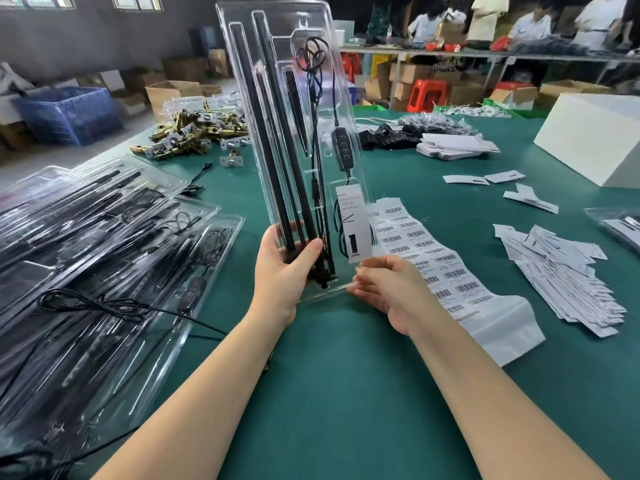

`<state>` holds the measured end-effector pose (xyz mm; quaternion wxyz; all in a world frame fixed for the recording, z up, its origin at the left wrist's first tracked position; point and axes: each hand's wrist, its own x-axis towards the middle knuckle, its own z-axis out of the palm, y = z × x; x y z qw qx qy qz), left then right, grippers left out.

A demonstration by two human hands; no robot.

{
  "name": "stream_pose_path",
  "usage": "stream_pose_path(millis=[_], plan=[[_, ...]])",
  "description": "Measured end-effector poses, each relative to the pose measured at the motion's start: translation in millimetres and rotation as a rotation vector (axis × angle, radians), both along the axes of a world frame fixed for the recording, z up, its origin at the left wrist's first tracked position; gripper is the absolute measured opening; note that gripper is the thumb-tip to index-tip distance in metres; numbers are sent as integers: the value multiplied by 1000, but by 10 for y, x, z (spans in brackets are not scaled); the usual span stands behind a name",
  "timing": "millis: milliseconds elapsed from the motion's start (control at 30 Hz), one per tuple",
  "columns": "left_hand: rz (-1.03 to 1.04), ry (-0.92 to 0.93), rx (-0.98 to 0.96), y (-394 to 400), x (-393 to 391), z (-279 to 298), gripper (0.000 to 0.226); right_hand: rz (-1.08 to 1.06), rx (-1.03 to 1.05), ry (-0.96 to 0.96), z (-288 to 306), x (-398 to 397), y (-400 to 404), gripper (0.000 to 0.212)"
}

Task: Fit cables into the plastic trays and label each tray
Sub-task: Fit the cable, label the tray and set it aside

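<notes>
Far left edge of the green surface (346,393): a sprawling stack of trays (104,244), clear plastic, already loaded with black rods and cables, overlapping each other, one loose cable (104,303) trailing across the top of them. Behind that, toward the far-left corner, a heap of brass parts (194,133), and off the surface a blue crate (65,114) on the floor.

Centre now: the left hand (287,271) grips the lower left part of a clear tray (294,98), thumb curled over the front across the black rods (270,150), fingers behind. The tray stands almost upright, raised above the middle of the surface, tilted slightly away. In its right channel sits a coiled black cable (313,57) with an inline controller (342,145), and below that a white label (353,223) printed with a large "1".

The right hand (388,285) is at the tray's lower right corner, fingertips pinching the edge just under the label.

Just right of the tray, flat on the surface, a sheet of barcodes (433,258) runs back toward the near edge. Further right, a fanned pile of white cards (561,271), a few stray ones beyond, and a white box (595,136) by the far-right edge. People stand at a bench in the background.
</notes>
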<state>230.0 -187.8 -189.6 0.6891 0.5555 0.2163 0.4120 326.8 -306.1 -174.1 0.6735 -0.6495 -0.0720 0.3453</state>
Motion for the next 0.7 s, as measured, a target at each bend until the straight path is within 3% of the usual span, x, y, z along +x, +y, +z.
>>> stream_pose_path(millis=[300,700], plan=[[19,-56,-255,71,-9,21,20,-9,272,88,23,-134,56,8],[13,-63,-309,-55,32,7,22,-223,374,150,-17,-267,141,18]])
